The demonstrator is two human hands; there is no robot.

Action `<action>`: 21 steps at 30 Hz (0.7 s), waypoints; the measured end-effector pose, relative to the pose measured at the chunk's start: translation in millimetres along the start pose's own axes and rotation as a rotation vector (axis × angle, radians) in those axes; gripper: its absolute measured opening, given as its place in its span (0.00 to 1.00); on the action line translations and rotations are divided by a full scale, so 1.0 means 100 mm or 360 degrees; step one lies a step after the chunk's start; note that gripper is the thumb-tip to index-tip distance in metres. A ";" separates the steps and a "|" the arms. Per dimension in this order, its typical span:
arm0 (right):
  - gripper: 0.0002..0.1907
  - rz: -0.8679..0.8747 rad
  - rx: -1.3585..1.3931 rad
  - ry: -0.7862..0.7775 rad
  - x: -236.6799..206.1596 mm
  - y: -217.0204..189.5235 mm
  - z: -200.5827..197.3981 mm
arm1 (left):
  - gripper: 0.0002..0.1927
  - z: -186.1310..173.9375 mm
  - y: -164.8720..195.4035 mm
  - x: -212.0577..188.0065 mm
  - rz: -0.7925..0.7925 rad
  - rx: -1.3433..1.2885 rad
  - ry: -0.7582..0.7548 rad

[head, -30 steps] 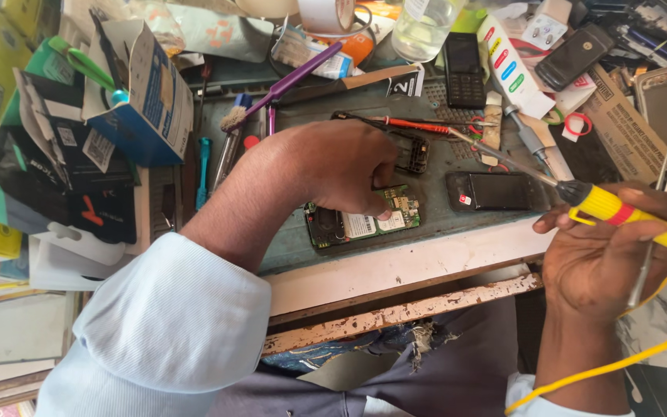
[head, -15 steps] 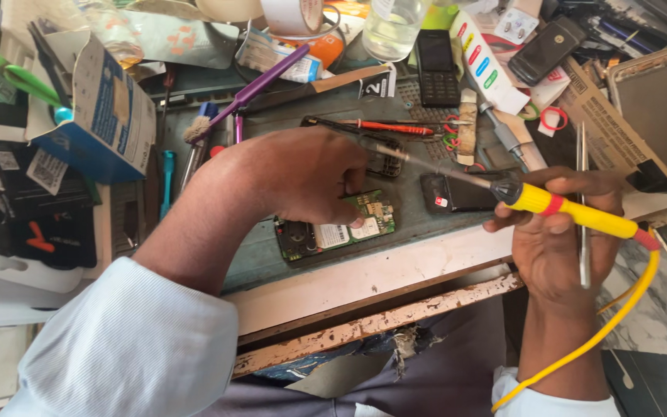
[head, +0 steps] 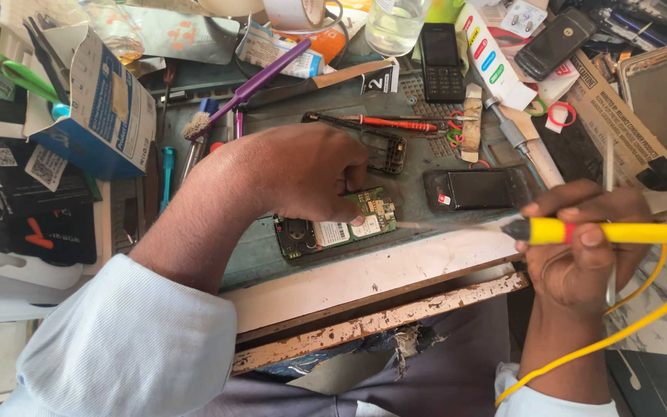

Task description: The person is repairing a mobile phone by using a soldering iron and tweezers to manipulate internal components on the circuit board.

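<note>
My left hand [head: 303, 174] presses down on a green phone circuit board [head: 333, 228] lying on the grey-green work mat [head: 426, 224], fingers curled over its top edge. My right hand [head: 580, 247] grips a yellow-handled soldering iron [head: 596, 232]; its thin metal tip points left and ends just at the board's right edge. A yellow cable [head: 642, 309] trails from the iron down past my wrist. A thin metal pair of tweezers [head: 610, 174] is also tucked in my right hand.
A black phone body [head: 476, 189] lies right of the board, an empty black frame [head: 387, 150] behind it. Further back lie a red screwdriver [head: 391, 123], a purple brush [head: 248, 85], a black keypad phone [head: 441, 62], a blue box [head: 106, 108] and a tape roll [head: 295, 14]. The bench edge [head: 380, 301] is chipped.
My right hand has lowered the soldering iron and swung it leftward, so the tip now reaches the board's right edge. My left hand stays on the board.
</note>
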State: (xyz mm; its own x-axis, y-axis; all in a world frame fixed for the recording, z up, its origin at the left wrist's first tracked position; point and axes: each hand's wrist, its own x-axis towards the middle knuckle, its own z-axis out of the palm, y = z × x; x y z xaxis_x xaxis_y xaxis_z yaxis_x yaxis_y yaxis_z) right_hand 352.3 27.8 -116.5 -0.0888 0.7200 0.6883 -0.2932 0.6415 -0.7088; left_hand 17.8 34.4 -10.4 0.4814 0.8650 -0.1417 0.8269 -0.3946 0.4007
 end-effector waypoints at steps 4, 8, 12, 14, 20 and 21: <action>0.19 -0.0004 -0.0036 0.0116 -0.03 0.02 -0.01 | 0.17 0.01 0.00 -0.01 -0.0039 0.0006 -0.0008; 0.19 0.0011 -0.0086 0.0129 -0.04 0.00 0.02 | 0.17 0.00 0.00 0.00 -0.0014 0.0020 0.0004; 0.18 0.0048 -0.0032 0.0074 -0.02 -0.02 0.04 | 0.17 0.01 0.00 0.00 -0.0027 0.0033 0.0015; 0.18 0.0047 -0.0020 0.0052 -0.02 -0.01 0.03 | 0.17 0.02 -0.01 0.00 -0.0010 0.0048 0.0027; 0.17 0.0013 -0.0038 -0.0029 -0.10 0.07 -0.16 | 0.17 0.04 -0.03 0.01 0.0041 0.0058 0.0075; 0.17 0.0011 -0.0010 -0.0062 -0.11 0.09 -0.19 | 0.17 0.04 -0.03 0.01 0.0043 0.0061 0.0079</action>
State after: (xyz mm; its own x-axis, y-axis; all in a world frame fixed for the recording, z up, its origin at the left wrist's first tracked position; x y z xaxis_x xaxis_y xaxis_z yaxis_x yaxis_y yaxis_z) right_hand 368.8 30.5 -132.9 -0.1278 0.7137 0.6887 -0.2867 0.6382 -0.7145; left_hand 17.4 35.1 -15.6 0.4897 0.8677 -0.0856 0.8245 -0.4289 0.3690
